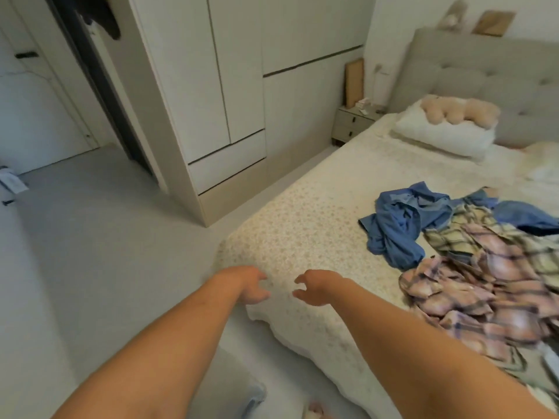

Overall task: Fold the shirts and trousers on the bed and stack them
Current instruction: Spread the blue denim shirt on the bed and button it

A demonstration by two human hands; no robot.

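Bed (317, 225) with pale floral cover takes up the right half of the view; both hands sit over its near left corner. White wardrobe (230, 86) stands beyond the hands, across the strip of grey floor (90, 252), doors and lower drawer all closed, contents not visible. Grey padded headboard (484, 74) far up-right of the hands.

Pile of clothes lies on the bed, right of the right hand and well apart from it, all unfolded. Plaid shirts (490, 285), pink/purple and green checks, crumpled and overlapping, nearest the right forearm. Blue garment (399, 225) bunched up just beyond the plaid, touching it; a second blue piece (526, 217) further right, partly under the plaid. Cannot tell which are shirts and which trousers.

White pillow (444, 134) at the head end, beige plush toy (459, 111) resting on top of it. Small nightstand (352, 122) beside the bed, two drawers shut, small blurred items on top.

Left hand (251, 284) and right hand (316, 287) reach forward side by side, close but not touching, fingers loosely curled toward each other, holding nothing. Whether fingertips touch the bed cover cannot be told.
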